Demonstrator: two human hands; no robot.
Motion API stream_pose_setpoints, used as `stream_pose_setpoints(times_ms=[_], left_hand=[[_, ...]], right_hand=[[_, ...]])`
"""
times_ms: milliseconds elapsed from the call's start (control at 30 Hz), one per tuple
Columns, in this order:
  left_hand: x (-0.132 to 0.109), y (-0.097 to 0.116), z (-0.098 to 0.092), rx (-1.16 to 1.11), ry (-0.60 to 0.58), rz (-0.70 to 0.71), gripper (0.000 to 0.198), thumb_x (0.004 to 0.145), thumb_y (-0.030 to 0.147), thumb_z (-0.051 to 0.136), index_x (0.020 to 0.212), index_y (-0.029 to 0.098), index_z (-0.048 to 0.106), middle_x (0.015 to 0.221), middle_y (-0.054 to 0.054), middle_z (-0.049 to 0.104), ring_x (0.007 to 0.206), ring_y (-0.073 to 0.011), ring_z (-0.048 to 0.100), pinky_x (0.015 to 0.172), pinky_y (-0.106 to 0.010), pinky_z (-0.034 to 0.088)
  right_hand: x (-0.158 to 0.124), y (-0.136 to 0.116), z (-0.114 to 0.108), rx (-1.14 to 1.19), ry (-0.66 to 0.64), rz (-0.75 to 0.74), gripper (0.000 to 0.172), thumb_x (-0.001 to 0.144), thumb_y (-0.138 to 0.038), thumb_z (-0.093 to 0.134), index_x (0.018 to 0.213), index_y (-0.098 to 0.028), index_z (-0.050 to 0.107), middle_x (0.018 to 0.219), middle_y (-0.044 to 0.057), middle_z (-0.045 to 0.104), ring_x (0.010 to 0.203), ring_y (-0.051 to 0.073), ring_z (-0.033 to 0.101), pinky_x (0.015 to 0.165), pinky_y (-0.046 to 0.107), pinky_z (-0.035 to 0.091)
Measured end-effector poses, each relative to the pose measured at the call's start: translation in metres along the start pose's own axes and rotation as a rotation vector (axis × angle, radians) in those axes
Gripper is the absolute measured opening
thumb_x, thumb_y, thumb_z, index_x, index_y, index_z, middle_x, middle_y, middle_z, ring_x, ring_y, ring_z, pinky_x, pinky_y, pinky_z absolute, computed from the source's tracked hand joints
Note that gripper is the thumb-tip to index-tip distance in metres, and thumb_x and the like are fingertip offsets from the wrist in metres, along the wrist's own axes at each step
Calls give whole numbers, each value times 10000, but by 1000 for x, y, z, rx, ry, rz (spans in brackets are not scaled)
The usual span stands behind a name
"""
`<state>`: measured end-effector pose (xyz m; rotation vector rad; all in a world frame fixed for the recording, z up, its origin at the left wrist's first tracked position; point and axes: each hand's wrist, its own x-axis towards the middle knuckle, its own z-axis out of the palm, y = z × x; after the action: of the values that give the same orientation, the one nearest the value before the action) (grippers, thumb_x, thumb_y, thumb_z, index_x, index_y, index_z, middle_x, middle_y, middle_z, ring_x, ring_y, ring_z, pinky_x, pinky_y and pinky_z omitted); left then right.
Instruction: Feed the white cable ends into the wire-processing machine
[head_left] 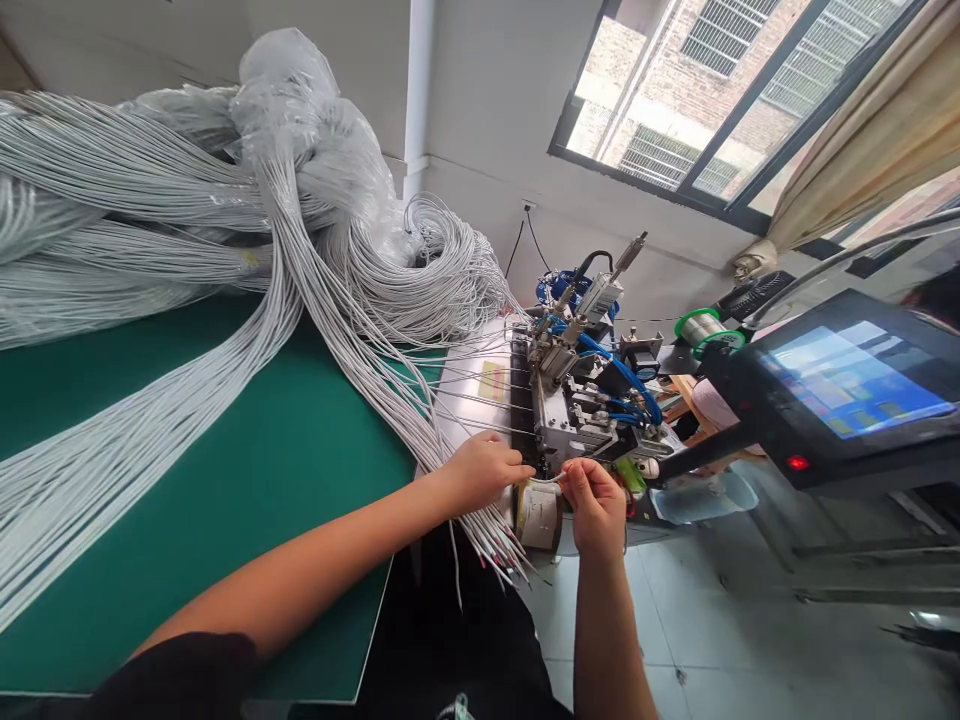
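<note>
Between my two hands runs a short stretch of white cable (547,479) at the near end of the machine (559,400). My left hand (487,470) is closed on this cable, its fingers pointing right. Thumb and fingertips of my right hand (595,500) pinch the cable's end. Beneath my left forearm passes a bundle of loose white cables (397,415), its cut ends (502,550) showing some red tips and hanging past the table edge. Several single cables lead across a white plate (457,390) into the machine's row of slots.
Large plastic-wrapped cable coils (300,110) lie on the green table (300,440). Right of the machine are a solder wire spool (709,332), a screen (855,375) with a lit red button, and a clear plastic bin (705,497). A brown-and-white roll (538,518) sits below my hands.
</note>
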<state>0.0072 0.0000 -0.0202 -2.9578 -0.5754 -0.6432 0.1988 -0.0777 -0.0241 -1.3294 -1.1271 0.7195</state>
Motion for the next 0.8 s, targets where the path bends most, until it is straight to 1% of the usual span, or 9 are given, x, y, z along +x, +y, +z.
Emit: stream_pose_setpoints(times_ms=[67,133,200,300,433,567,700,800], left_hand=[[-1,0,0,-9,-9,-8,444,788,38,499,1182,219,591,868,-5,662,758,-133,592,767,-310,362],[-1,0,-1,-17,-20,-27,489,780,24,485,1219,221,567,885,-5,669,766,-138,592,780,-315,357],[-1,2,-2,-15,-34,-62,507,775,33,495,1234,240,558,873,-2,669,780,-152,590,781,-321,352],[-1,3,-5,2,-72,-109,509,784,63,518,1241,282,557,840,-5,660,808,-178,586,753,-325,344],[0,5,-7,30,-129,-146,485,800,89,523,1238,291,569,855,-25,660,839,-198,588,755,-336,338],[3,5,-4,45,-146,-162,442,815,97,519,1212,279,588,857,-39,659,834,-200,594,764,-343,335],[5,6,-1,62,-184,-160,498,814,87,508,1269,286,551,871,-47,664,840,-204,600,800,-360,334],[7,8,-2,76,-255,-173,563,817,96,494,1340,304,489,903,-54,666,845,-216,607,840,-387,336]], right_hand=[[6,8,-9,-89,49,8,354,813,-512,608,839,-159,612,745,39,603,644,138,516,580,249,413],[11,15,-16,-185,45,20,381,803,-527,613,858,-150,630,769,53,634,703,164,555,635,266,439],[14,21,-19,-262,11,30,410,799,-546,607,859,-142,643,767,59,649,714,172,564,655,271,442],[17,27,-15,-331,-14,24,438,800,-570,586,833,-138,646,739,52,643,687,165,552,640,263,431],[20,35,-7,-319,-43,14,414,817,-554,565,805,-143,610,696,21,578,635,133,488,596,239,392],[24,41,-6,-309,-83,4,388,834,-543,531,771,-162,560,668,2,516,625,127,437,588,237,361],[26,44,-7,-283,-124,19,382,841,-530,513,730,-167,553,655,-4,500,635,128,428,601,239,357],[27,44,-7,-230,-134,29,370,829,-519,526,704,-171,533,640,-16,472,622,121,410,593,235,343]])
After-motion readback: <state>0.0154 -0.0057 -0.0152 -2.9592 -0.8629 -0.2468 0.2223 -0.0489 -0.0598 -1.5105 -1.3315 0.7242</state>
